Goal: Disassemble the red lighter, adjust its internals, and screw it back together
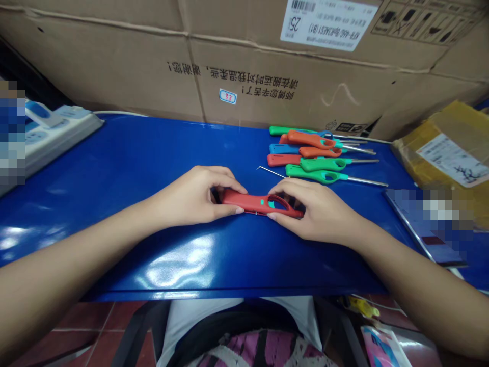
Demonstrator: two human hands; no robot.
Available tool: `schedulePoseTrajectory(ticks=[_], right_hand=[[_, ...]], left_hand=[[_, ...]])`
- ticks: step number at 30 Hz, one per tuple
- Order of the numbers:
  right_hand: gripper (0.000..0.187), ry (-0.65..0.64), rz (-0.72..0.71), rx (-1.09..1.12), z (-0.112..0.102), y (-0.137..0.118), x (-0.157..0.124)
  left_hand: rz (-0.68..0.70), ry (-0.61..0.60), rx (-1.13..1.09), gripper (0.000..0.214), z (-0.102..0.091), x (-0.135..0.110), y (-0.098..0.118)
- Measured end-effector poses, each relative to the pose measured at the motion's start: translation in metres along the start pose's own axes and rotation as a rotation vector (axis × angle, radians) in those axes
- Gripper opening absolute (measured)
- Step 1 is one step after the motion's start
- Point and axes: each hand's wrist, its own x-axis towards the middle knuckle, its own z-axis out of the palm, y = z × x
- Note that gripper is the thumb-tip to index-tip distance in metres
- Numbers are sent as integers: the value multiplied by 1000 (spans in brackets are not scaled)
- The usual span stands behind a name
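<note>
From far off I see the slick blue table (153, 148); my left hand (196, 196) pinches the red case (252, 202), at the middle of the clock; my right hand (321, 204) pinches its looped end; I think it could twist or split at its thin seam if either hand slips; it looks smooth, long, like hard plastic; a thin bent pick (271, 171) lies at one o'clock; bright lighters (323, 164) with shiny metal tubes lie at two o'clock.

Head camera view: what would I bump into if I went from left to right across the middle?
White power strip, left hand, red handle, right hand, yellow-taped package.
</note>
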Motion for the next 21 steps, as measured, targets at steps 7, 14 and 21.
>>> schedulePoseTrajectory(ticks=[7,14,21], right_hand=[[24,-25,-22,17,0,5,0],[25,-42,34,105,1,7,1],[28,-44,28,56,-1,6,0]], left_hand=[[26,-4,36,27,5,-1,-1],[-1,-7,2,27,8,0,-3],[14,5,29,27,11,-1,-3]])
